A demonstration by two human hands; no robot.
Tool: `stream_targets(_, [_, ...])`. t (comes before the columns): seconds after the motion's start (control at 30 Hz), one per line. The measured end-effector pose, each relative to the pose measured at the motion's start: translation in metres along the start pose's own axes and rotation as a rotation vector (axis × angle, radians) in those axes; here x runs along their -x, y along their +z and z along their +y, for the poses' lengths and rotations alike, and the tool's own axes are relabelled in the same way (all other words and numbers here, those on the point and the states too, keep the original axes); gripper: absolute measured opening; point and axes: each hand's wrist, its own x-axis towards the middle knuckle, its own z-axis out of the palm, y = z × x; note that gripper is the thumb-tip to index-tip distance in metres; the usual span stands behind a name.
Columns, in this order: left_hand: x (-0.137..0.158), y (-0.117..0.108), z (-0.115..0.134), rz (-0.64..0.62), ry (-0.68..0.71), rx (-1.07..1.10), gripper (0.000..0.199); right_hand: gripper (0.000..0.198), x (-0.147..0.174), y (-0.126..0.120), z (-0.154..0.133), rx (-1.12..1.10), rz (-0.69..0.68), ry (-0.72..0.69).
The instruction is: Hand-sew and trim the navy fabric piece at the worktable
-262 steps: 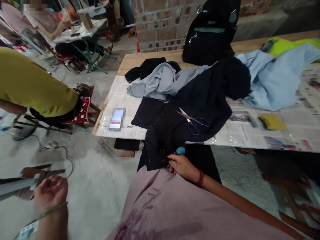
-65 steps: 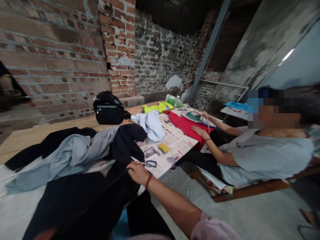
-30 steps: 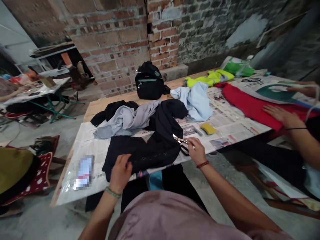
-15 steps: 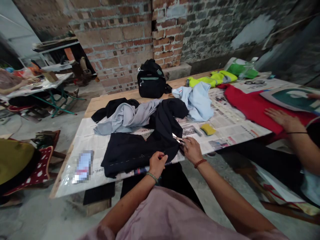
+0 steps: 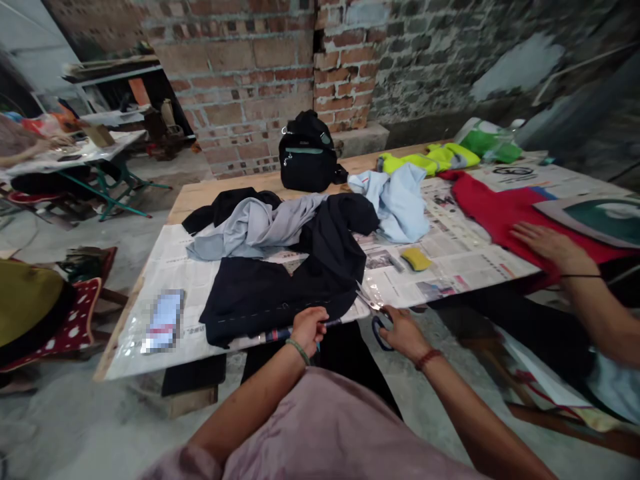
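Observation:
My right hand (image 5: 406,333) is closed on a pair of scissors (image 5: 369,297). Their blades point up and left over the table edge, and a dark blue handle loop hangs beneath my fingers. My left hand (image 5: 309,330) is closed in a pinch at the front edge of a black garment (image 5: 250,293); what lies between its fingertips is too small to make out. A line of white stitches runs along the garment near that edge. A grey cloth part (image 5: 250,230) lies bunched behind it.
Newspaper under clear plastic covers the table (image 5: 480,267). On it are a phone (image 5: 164,321), a yellow sponge (image 5: 416,259), a light blue cloth (image 5: 400,203) and a black backpack (image 5: 307,157). At right, another person's hand (image 5: 545,243) presses a red garment (image 5: 493,207).
The scissors in my right hand have moved right and toward me, away from the black garment. My left hand has shifted slightly left. The other person's hand has slid left across the red garment.

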Motion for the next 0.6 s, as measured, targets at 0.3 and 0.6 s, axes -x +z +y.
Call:
stream_targets(0.3, [-0.012, 0.018, 0.012, -0.08, -0.206, 0.216, 0.01, 0.048, 0.066, 0.02, 0.012, -0.95, -0.172, 0.376])
stream_targets(0.6, [-0.008, 0.009, -0.001, -0.059, -0.141, 0.21, 0.016, 0.053, 0.086, -0.003, -0.01, -1.129, -0.479, 0.195])
